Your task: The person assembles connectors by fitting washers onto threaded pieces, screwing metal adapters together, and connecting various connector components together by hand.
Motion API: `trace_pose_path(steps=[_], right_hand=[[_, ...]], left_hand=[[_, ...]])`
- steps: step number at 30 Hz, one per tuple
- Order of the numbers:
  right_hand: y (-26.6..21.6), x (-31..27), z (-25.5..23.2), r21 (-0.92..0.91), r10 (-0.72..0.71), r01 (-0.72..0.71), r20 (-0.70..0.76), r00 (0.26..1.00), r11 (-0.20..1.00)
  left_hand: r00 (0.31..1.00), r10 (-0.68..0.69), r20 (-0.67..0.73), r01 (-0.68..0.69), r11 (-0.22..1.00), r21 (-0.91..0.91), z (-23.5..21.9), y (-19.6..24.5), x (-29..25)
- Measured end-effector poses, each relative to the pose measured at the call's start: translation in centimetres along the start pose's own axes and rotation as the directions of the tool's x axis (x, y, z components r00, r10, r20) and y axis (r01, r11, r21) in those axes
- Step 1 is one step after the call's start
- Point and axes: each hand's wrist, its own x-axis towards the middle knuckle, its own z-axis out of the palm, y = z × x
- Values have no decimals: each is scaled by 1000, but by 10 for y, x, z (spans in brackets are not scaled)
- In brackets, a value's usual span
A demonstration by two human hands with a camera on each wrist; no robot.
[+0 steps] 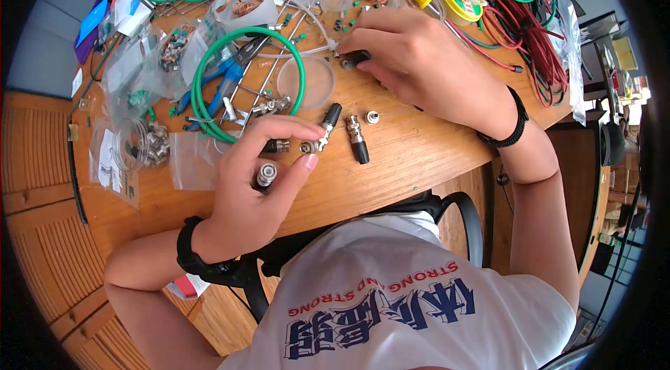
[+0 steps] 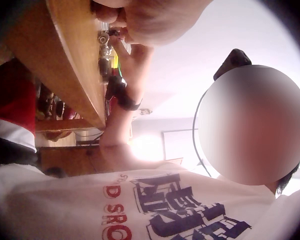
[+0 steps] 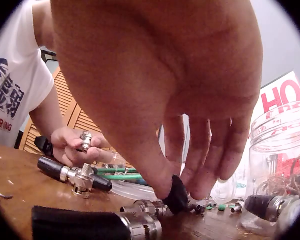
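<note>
My left hand [image 1: 241, 185] pinches a small silver BNC connector [image 3: 86, 140] between thumb and fingers, a little above the table. A second round silver connector [image 1: 266, 174] shows inside the curl of that hand. Farther forward, my right hand [image 1: 412, 56] reaches down to the tabletop. Its thumb and fingertips pinch a black-booted connector [image 3: 176, 196], partly hidden by the hand in the head view. Between the hands, a silver connector with a black boot [image 1: 358, 139] lies on the wood beside a short silver piece [image 1: 372, 117]. Another black boot [image 1: 332, 114] points away from the left fingertips.
A green cable coil [image 1: 197, 84] and blue-handled pliers [image 1: 227, 80] lie left of a clear round dish [image 1: 307, 94]. Plastic bags [image 1: 192, 160] cover the left side. Red wires [image 1: 541, 56] and a yellow solder spool [image 1: 463, 3] are at the far right. The table edge [image 1: 391, 195] runs close to the body.
</note>
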Motion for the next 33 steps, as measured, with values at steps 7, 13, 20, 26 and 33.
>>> trace_pose_path(steps=[7, 13, 20, 26, 33], right_hand=[[-17, 0, -6, 209, -283, 274, 13, 959, 939], [-30, -8, -10, 4, -174, 178, 236, 956, 984], [-25, -7, -7, 71, -195, 183, 239, 951, 981], [-25, -3, -5, 219, -221, 203, 57, 974, 954], [-45, -9, -1, 314, -188, 215, -113, 976, 925]], left_hand=[[983, 107, -146, -112, 993, -31, 6, -3, 1], [995, -51, -82, 48, 998, -42, 0, 8, -2], [976, 180, -123, -179, 984, 19, 5, -3, 3], [1000, -4, -9, 3, 987, -158, -9, 4, -5], [991, -103, 88, 119, 974, -193, -9, 12, -6]])
